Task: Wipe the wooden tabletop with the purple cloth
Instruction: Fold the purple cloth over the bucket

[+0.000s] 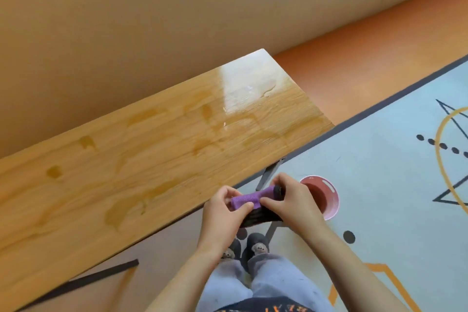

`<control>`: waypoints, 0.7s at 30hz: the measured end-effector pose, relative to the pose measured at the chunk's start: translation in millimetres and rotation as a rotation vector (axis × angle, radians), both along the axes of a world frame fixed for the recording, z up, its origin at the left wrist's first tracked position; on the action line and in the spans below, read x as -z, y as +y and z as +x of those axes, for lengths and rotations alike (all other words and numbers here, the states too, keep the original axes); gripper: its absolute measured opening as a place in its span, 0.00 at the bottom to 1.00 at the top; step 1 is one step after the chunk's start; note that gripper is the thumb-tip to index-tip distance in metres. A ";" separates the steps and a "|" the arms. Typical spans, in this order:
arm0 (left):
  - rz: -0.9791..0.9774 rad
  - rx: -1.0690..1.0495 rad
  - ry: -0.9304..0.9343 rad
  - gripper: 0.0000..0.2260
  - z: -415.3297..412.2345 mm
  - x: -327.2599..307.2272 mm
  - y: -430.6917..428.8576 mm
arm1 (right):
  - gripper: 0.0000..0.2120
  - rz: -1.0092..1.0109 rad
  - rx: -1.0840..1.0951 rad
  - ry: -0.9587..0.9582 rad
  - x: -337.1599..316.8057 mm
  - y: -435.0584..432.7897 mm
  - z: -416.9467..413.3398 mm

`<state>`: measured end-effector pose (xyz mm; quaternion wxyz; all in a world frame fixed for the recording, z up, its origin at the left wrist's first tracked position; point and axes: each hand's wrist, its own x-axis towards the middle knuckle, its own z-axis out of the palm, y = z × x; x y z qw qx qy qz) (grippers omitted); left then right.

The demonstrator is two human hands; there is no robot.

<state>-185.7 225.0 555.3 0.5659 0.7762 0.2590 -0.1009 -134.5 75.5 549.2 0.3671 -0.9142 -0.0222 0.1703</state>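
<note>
While both hands worked the purple cloth (245, 201), it was off the wooden tabletop (152, 159), held in the air just past the near edge and above the floor.

Left hand (222, 213): fingers curled round the left end of the cloth, thumb on top. Right hand (293, 201): gripped the right end, thumb pressed on the purple face. The cloth was bunched into a short roll between them (a dark layer showed underneath and at the right end; can't tell if it was the same piece).

Surface: light wood grain, glossy, with darker wet patches (121, 213) scattered along its length and a bright glare band (243, 83) near the right end.

Room: a plain tan wall (177, 7) ran along the far long edge of the top. An orange floor (354, 71) strip lay beyond the right end, then a pale patterned floor (379, 159) with a dark border.

Edges: the near long edge ran diagonally, lower left to upper right. The right end stood free, corner exposed. A grey table leg (268, 175) showed under the near right end.

A pink bucket (328, 200) stood on the pale floor just right of the right hand, partly hidden by it. Slippers (257, 244) were below the hands, close to the near edge. A black strip (83, 282) lay on the floor at lower left.
</note>
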 end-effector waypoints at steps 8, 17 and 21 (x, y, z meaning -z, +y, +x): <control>0.343 -0.257 -0.176 0.09 -13.2 -3.0 10.9 | 0.07 0.122 -0.200 -0.102 -10.5 49.3 -0.4; 0.047 -0.497 -0.268 0.09 -43.1 -10.6 17.3 | 0.11 0.442 -0.340 0.144 -23.9 66.8 -10.4; 0.000 -0.606 -0.237 0.18 -56.3 -14.2 37.3 | 0.12 0.491 -0.405 0.194 -23.8 94.5 -18.8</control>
